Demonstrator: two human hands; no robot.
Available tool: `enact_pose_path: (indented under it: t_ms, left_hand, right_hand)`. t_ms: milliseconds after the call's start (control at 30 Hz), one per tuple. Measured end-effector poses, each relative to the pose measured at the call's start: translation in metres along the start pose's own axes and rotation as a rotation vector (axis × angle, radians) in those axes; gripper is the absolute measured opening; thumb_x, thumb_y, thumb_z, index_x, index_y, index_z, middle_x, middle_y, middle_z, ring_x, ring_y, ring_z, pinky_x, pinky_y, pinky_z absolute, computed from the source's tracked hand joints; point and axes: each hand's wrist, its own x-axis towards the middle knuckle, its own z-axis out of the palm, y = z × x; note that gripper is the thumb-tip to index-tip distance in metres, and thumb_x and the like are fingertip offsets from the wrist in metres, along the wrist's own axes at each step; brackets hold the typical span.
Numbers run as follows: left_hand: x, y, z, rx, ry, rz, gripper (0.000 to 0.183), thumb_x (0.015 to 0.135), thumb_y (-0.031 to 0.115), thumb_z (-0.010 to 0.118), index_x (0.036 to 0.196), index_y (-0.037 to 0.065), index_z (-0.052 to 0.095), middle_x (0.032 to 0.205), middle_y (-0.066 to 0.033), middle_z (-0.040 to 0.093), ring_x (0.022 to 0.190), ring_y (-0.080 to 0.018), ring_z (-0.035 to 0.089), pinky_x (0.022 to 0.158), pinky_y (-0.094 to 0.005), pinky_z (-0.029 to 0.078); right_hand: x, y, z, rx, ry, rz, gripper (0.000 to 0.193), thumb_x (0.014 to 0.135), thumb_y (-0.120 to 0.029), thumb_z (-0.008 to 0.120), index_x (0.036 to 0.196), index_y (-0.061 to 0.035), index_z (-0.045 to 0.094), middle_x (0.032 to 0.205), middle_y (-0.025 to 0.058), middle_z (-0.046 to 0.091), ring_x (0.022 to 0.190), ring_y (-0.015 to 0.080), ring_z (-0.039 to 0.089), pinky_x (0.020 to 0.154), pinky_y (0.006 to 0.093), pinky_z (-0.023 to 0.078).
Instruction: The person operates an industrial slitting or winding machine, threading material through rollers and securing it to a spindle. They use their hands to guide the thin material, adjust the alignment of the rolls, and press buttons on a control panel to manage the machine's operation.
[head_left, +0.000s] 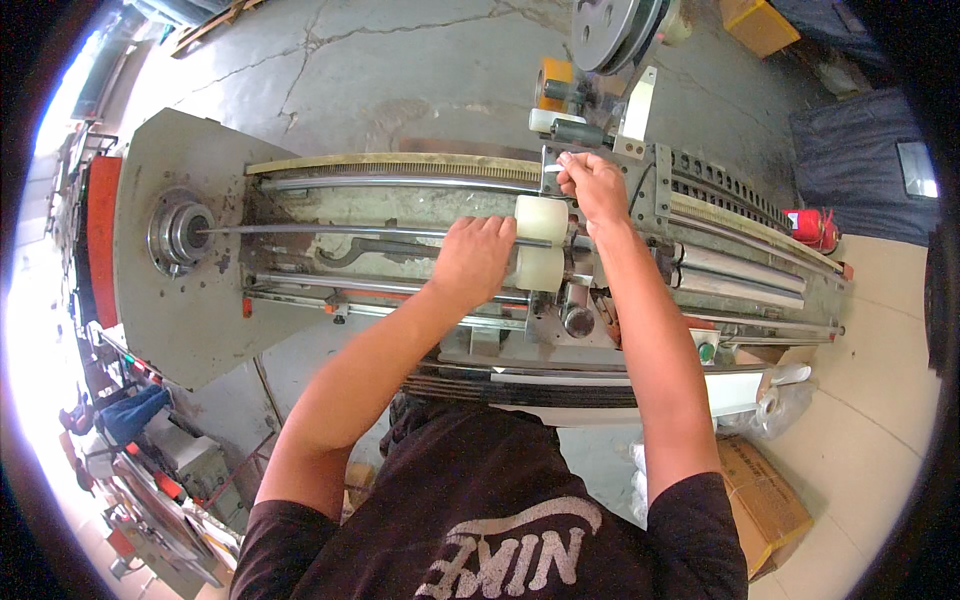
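Note:
A long grey metal machine bed (180, 290) lies across the view, with rails and a thin steel rod (330, 231) running from a round chuck (178, 233) on the left. Two cream plastic rollers (541, 243) clamp the rod near the middle. My left hand (472, 258) rests closed around the rod, just left of the rollers. My right hand (592, 185) pinches a small pale part on the metal bracket (655, 170) just above the rollers.
A toothed rack (400, 165) runs along the far side of the bed. A pulley wheel (610, 30) and a yellow box (760, 25) sit beyond it. A cardboard box (770, 500) and plastic bags (785, 400) lie at lower right, other machinery at lower left.

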Motion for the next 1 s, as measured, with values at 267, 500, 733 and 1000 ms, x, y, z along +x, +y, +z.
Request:
enact_pose_path:
  t_ms: [267, 500, 733, 1000]
  left_hand:
    - [-0.005, 0.002, 0.017, 0.022, 0.126, 0.050, 0.054, 0.083, 0.017, 0.073, 0.132, 0.002, 0.056, 0.116, -0.0102, 0.065, 0.114, -0.0268, 0.064, 0.102, -0.0405, 0.048]
    - [-0.003, 0.004, 0.019, 0.064, 0.059, 0.024, 0.080, 0.074, 0.026, 0.087, 0.141, 0.003, 0.050, 0.131, -0.0131, 0.062, 0.123, -0.0310, 0.060, 0.106, -0.0430, 0.046]
    - [0.000, 0.007, 0.006, 0.060, 0.040, 0.042, 0.084, 0.075, 0.025, 0.089, 0.143, 0.001, 0.047, 0.132, -0.0157, 0.059, 0.122, -0.0338, 0.059, 0.106, -0.0458, 0.046]
    - [0.003, 0.009, 0.004, 0.082, 0.042, 0.050, 0.084, 0.076, 0.027, 0.089, 0.144, 0.001, 0.047, 0.130, -0.0173, 0.059, 0.124, -0.0362, 0.058, 0.108, -0.0485, 0.044]
  right_hand:
    - [-0.108, 0.002, -0.012, 0.441, -0.147, 0.222, 0.024, 0.104, -0.027, 0.069, 0.108, -0.0048, 0.075, 0.076, -0.0036, 0.062, 0.059, 0.0034, 0.044, 0.057, 0.0216, 0.040]
    - [-0.208, 0.048, -0.001, 0.569, -0.152, 0.335, 0.032, 0.108, -0.032, 0.062, 0.112, -0.0039, 0.075, 0.075, -0.0004, 0.064, 0.058, 0.0058, 0.052, 0.054, 0.0225, 0.042]
    - [-0.274, 0.145, -0.020, 0.094, -0.077, 0.222, 0.038, 0.109, -0.037, 0.056, 0.113, -0.0036, 0.075, 0.082, 0.0066, 0.074, 0.064, 0.0122, 0.066, 0.061, 0.0300, 0.054]
    - [-0.196, 0.198, -0.075, -0.653, 0.188, -0.510, 0.053, 0.087, 0.009, 0.054, 0.138, -0.0069, 0.062, 0.125, 0.0179, 0.072, 0.121, 0.0344, 0.066, 0.108, 0.0465, 0.048]
